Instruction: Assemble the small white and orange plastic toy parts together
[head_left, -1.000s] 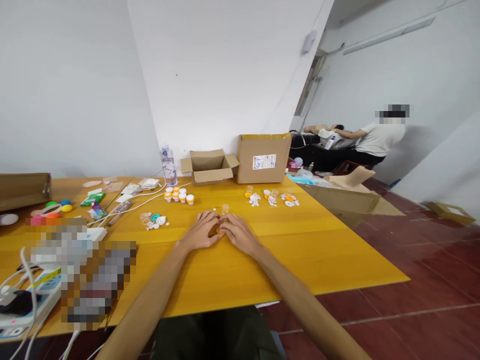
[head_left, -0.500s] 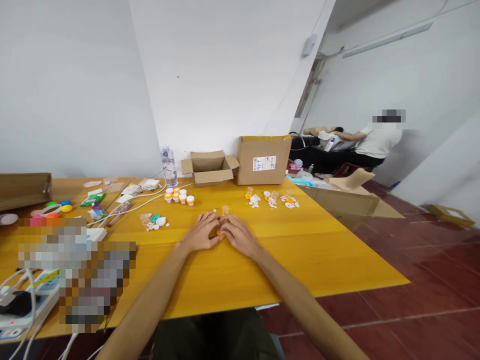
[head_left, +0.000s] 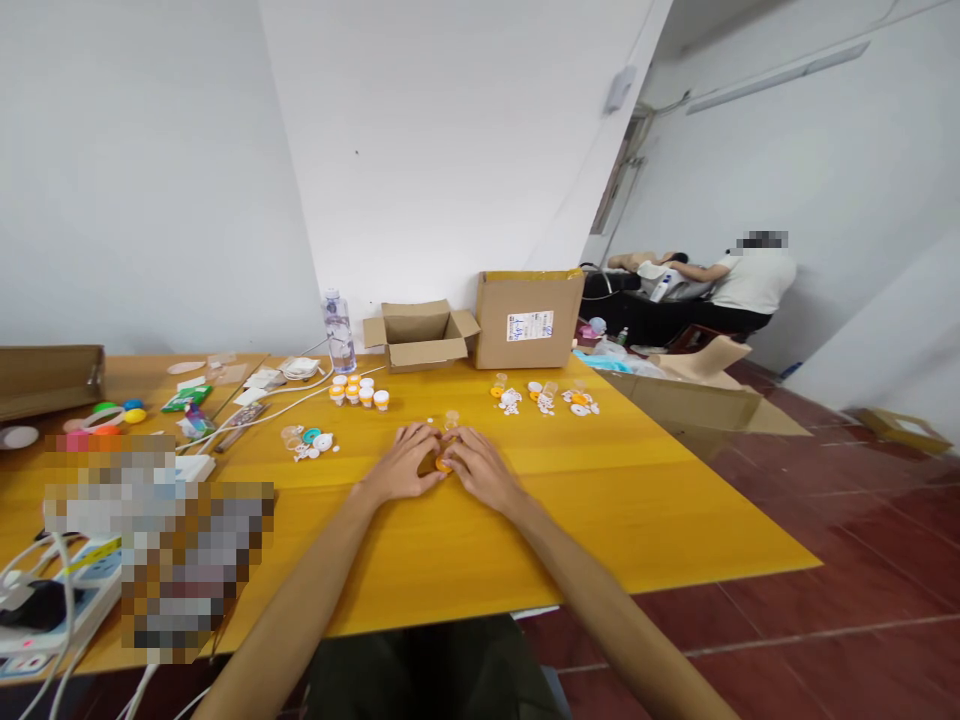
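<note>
Carton label, print too small, illegible

Clear btl, prob. pwr strip

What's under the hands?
Part of a small orange piece shows between the left hand and right hand. They cover the rest; anything else underneath is hidden.

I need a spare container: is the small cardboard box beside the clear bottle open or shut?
Open: the small cardboard box has its side flaps spread outward, and part of its inside shows.
</note>
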